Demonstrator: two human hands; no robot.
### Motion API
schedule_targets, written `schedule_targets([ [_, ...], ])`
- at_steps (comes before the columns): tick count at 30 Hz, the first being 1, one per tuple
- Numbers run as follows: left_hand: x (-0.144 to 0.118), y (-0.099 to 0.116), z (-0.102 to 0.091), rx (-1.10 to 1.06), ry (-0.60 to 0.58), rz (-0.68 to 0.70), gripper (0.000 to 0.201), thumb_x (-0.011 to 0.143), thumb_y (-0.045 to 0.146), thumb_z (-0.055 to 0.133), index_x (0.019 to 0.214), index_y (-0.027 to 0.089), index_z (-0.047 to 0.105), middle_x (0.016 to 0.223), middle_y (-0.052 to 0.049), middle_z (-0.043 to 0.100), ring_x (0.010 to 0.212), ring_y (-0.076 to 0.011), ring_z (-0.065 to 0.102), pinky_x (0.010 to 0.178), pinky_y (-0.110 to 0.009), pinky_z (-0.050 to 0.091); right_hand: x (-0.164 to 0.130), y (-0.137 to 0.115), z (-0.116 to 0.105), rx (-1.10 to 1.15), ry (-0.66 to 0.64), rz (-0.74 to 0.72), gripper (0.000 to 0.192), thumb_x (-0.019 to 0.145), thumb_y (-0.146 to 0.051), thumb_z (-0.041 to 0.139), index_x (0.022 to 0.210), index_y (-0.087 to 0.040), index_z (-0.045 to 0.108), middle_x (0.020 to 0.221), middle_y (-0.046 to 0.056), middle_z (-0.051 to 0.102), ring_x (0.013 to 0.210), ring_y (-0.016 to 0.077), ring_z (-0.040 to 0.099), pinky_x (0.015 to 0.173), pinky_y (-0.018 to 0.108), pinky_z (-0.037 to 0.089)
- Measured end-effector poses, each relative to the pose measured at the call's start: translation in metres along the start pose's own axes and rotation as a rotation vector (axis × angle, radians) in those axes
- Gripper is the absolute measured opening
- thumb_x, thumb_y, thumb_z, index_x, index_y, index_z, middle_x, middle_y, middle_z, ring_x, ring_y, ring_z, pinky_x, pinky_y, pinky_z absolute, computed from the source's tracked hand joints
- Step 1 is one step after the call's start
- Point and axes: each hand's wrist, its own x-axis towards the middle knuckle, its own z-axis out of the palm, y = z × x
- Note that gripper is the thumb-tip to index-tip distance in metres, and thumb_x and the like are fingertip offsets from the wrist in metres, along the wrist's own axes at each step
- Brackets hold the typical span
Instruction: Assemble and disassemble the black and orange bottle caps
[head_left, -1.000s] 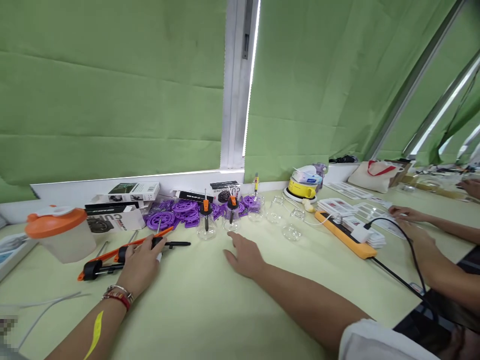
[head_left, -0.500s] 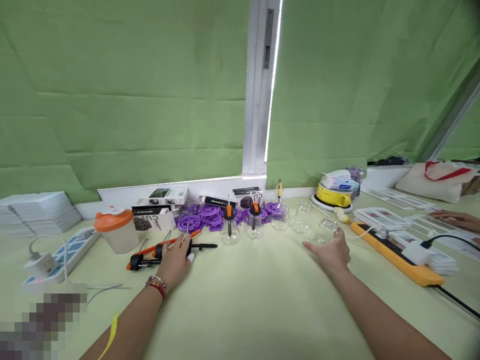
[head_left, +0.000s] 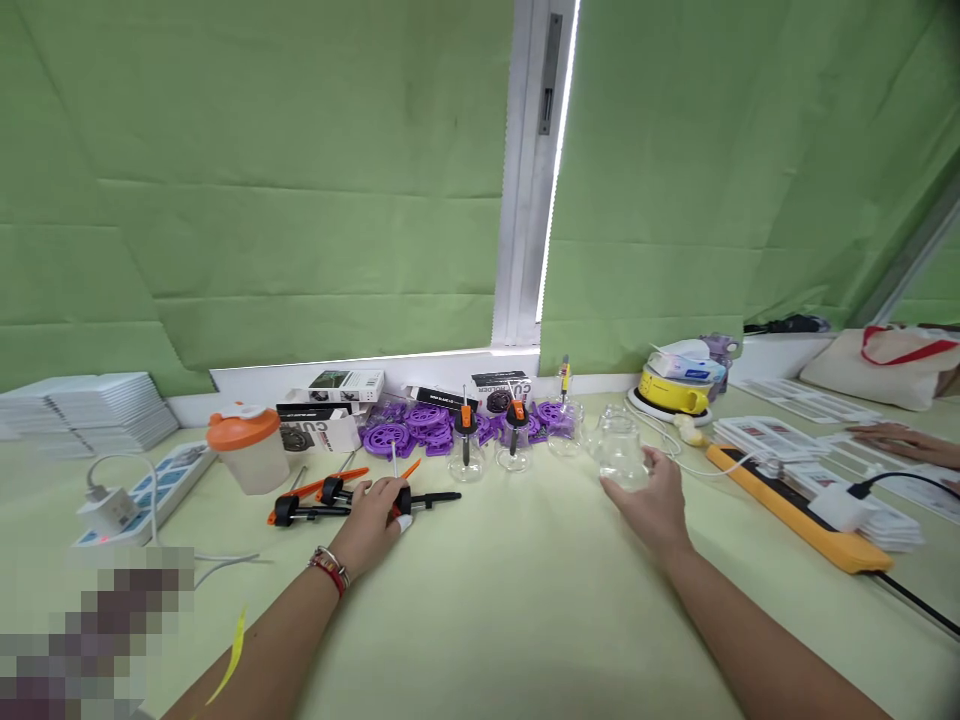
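Note:
My left hand (head_left: 373,525) is closed around a black cap (head_left: 403,500), low over the table; a thin black stem (head_left: 439,498) sticks out to its right. Beside it lie more black caps with orange strips (head_left: 330,478). My right hand (head_left: 654,503) has thumb and fingers around the lower part of a clear glass jar (head_left: 621,450). To the jar's left stand two glass bottles, one with an orange and black top (head_left: 466,425) and another with a matching top (head_left: 516,418). A clear glass with a yellow tool (head_left: 565,378) in it stands beside them.
Purple plastic parts (head_left: 427,425) and printed boxes (head_left: 322,430) line the back. An orange-lidded cup (head_left: 247,445) and a white power strip (head_left: 150,490) stand left. A yellow power strip (head_left: 799,510) lies right, near another person's hand (head_left: 904,442).
My right hand has closed on the glass jar and shifted it slightly left, toward me. My left hand has moved slightly right with the black cap. The view has shifted a little.

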Motion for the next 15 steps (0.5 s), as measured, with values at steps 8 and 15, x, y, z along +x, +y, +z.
schedule_targets([
  [8,-0.016,0.021,-0.008,-0.374,0.076,0.077,0.033,0.073,0.022,0.06,0.105,0.021,0.053,0.103,-0.007,0.056,0.095,-0.0209,0.055,0.09,-0.039,0.045,-0.052,-0.06,0.007,0.11,-0.387,-0.51,0.063,0.068,-0.014,0.055,0.128,-0.022,0.041,0.131,0.011,0.038,0.123,0.0269,0.041,0.102,0.043,0.04],
  [15,-0.02,0.041,-0.007,-0.643,0.086,-0.037,0.032,0.071,0.022,0.063,0.101,0.021,0.052,0.098,-0.005,0.051,0.083,-0.0149,0.055,0.077,-0.031,0.05,-0.056,-0.064,0.01,0.078,-0.497,-0.542,0.07,0.066,-0.003,0.046,0.133,-0.023,0.039,0.136,0.011,0.032,0.128,0.0252,0.036,0.103,0.042,0.04],
])
